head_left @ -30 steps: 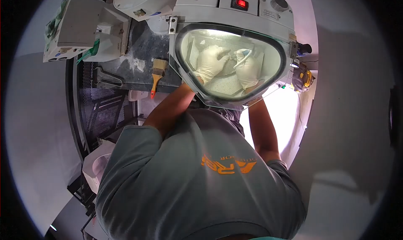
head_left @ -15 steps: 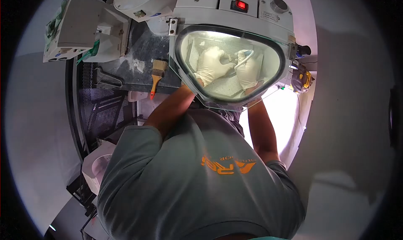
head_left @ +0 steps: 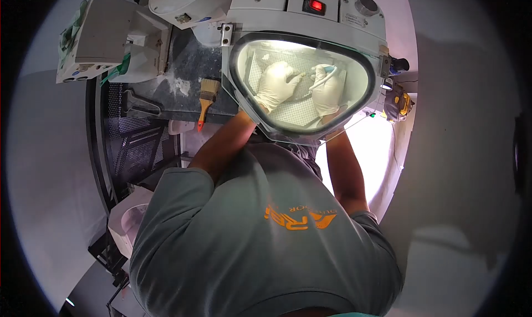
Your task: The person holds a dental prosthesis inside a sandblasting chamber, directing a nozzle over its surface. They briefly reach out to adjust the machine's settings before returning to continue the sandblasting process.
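Behind the window of a lit white cabinet (head_left: 266, 20), both my hands wear pale gloves. My left hand (head_left: 278, 84) is over the perforated floor (head_left: 293, 113), thumb and fingers closed together at their tips. Whatever small thing is between them is too small to name. To its right, my right hand (head_left: 327, 90) is wrapped round a thin blasting handpiece. Its pale blue-white hose (head_left: 322, 83) loops over the back of the glove. The handpiece tip points left at my left fingertips, a short gap away.
A brush (head_left: 208, 98) with an orange-tipped handle lies on the dusty dark bench (head_left: 185, 54) left of the cabinet. White machines (head_left: 102, 31) stand at the upper left. A red lit switch (head_left: 316, 5) is atop the cabinet. A yellow-black tool (head_left: 400, 103) is at the right.
My left thumb has moved up toward the fingertips, and the left hand sits slightly differently. My right hand has shifted only a little, still holding the handpiece.
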The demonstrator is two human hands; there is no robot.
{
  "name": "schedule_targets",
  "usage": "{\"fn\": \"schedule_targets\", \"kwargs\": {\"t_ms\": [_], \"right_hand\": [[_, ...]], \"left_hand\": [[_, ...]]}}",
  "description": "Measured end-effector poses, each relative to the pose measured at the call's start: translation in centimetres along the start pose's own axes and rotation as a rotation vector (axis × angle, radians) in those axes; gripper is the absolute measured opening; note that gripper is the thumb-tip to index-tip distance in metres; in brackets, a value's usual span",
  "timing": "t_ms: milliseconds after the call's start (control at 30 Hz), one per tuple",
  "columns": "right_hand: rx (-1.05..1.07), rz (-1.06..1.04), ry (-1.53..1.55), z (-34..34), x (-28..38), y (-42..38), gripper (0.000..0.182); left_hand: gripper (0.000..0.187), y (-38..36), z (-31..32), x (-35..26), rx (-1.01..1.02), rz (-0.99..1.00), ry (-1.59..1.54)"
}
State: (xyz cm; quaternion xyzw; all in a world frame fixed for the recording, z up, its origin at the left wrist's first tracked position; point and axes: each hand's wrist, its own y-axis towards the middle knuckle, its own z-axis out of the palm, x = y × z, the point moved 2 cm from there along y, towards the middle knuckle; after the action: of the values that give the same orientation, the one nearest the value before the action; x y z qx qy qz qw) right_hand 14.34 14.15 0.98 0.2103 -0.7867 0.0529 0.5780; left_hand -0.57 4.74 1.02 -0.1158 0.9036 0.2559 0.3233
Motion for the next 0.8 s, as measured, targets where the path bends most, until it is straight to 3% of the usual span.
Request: {"fn": "schedule_targets", "kwargs": {"t_ms": [133, 167, 300, 400, 433, 500, 600, 800], "right_hand": [[0.042, 0.083, -0.006, -0.2, 0.4, 0.1, 0.025], [-0.007, 0.007, 0.02, 0.2, 0.2, 0.0, 0.025], [-0.001, 0.001, 0.052, 0.1, 0.4, 0.2, 0.026], [0.016, 0.008, 0.042, 0.0, 1.0, 0.2, 0.026], [0.019, 0.017, 0.031, 0.0, 0.8, 0.1, 0.025], [0.023, 0.037, 0.008, 0.0, 0.8, 0.1, 0.025], [0.029, -0.052, -0.027, -0.2, 1.3, 0.0, 0.022], [0.029, -0.161, -0.122, -0.2, 0.5, 0.0, 0.012]], "left_hand": [[0.016, -0.2, 0.0, 0.2, -0.005, -0.008, -0.041], [0.016, -0.2, 0.0, 0.3, -0.006, 0.005, -0.039], [0.017, -0.3, 0.0, 0.3, 0.01, -0.023, -0.066], [0.017, -0.3, 0.4, 0.7, -0.061, 0.067, -0.088], [0.016, -0.4, 0.2, 0.6, 0.025, -0.04, -0.031], [0.016, -0.3, 0.2, 0.6, 0.012, -0.004, -0.024], [0.015, -0.2, 0.2, 0.5, -0.039, 0.063, -0.051], [0.015, -0.2, 0.0, 0.4, 0.017, 0.001, -0.032]]}}
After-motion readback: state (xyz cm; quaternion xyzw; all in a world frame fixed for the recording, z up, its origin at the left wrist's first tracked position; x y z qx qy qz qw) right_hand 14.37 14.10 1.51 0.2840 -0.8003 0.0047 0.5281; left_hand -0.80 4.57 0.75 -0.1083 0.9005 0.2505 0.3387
